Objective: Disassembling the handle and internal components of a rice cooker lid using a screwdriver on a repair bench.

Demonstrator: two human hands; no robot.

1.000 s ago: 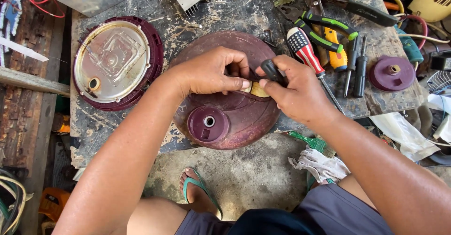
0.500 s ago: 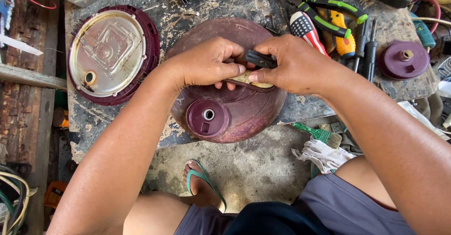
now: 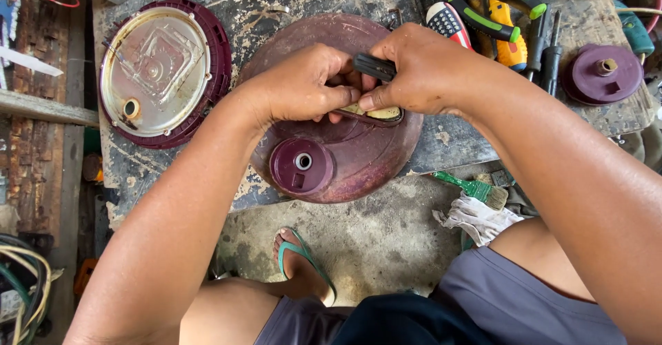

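A round maroon lid (image 3: 345,152) lies on the worn workbench, with a small maroon cap (image 3: 301,165) near its front edge. My left hand (image 3: 303,86) pinches a small yellowish part (image 3: 376,113) over the lid's middle. Beside it, my right hand (image 3: 427,69) is closed around a black tool handle (image 3: 374,66) and its thumb meets the same part. The tool's tip is hidden by my fingers.
A second maroon lid with a metal inner plate (image 3: 157,73) lies at the left. Screwdrivers and green-handled pliers (image 3: 496,14) lie at the back right, near a maroon knob piece (image 3: 601,75). A green brush (image 3: 472,188) and a rag (image 3: 476,217) lie below the bench edge.
Both hands have stayed together over the lid's middle, working at the small part. The view has drifted, so the bench sits a little further left and lower in frame.
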